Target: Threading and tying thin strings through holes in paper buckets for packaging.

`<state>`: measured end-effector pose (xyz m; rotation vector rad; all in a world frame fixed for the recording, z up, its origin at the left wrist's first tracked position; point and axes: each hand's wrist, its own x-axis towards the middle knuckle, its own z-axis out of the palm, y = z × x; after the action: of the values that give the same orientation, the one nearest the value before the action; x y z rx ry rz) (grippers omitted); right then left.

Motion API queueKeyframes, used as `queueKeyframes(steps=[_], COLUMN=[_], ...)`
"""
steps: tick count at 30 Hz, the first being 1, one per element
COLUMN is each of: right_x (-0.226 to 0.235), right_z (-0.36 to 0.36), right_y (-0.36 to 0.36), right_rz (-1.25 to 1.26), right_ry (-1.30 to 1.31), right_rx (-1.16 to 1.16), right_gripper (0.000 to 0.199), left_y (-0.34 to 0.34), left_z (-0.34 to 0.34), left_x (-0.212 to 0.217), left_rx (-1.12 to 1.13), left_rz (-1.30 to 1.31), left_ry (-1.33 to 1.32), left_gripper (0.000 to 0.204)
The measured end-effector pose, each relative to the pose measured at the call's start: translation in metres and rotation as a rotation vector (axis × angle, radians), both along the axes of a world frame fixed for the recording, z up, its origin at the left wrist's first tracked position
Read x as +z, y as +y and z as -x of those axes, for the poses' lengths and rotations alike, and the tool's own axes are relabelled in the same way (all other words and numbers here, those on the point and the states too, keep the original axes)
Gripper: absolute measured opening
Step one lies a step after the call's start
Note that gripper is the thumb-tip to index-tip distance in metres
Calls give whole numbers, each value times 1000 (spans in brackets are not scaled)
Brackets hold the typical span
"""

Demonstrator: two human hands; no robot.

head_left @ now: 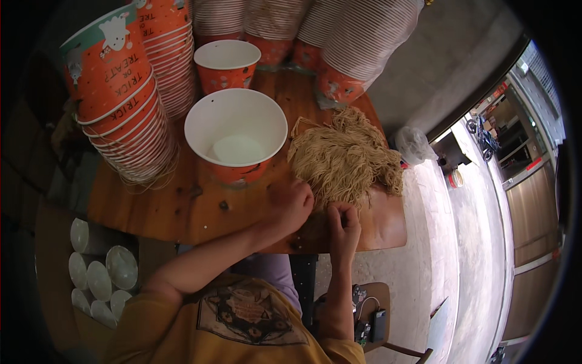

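Observation:
A heap of tan dry noodles (348,155) lies on the right part of a wooden table (157,209). My left hand (292,205) rests at the heap's near edge, fingers curled onto the strands. My right hand (344,224) pinches some strands at the same edge, just right of the left hand. An empty white-lined orange paper cup (236,134) stands upright left of the noodles, a short way beyond my left hand. A smaller empty orange cup (227,64) stands behind it.
Tall stacks of orange paper cups (130,103) lie on their sides at the left and along the back (339,42), some in clear plastic. Upside-down cups (100,276) sit below the table at left. A small stool with devices (370,321) stands near my right elbow.

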<state>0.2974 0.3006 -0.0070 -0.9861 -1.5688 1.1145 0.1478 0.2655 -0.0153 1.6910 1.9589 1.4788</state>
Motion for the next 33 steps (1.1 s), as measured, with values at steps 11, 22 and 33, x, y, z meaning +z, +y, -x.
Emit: queueKeyframes(steps=[11,22,33], right_x=[2,-2,34], right_z=[9,10,60], right_y=[-8,-12,-63], right_rz=[-372,-421,-527], right_ry=[-288,-342,-251], right_rx=[-70,-133,392], right_gripper=[5,3,30], left_y=[3,-26,-127], left_z=[-1,23,40], left_x=[14,16,59], left_rx=[-57,-219,-58], left_rz=[152,151,126], left_ry=[-38,-738,-404], left_gripper=[16,13,10])
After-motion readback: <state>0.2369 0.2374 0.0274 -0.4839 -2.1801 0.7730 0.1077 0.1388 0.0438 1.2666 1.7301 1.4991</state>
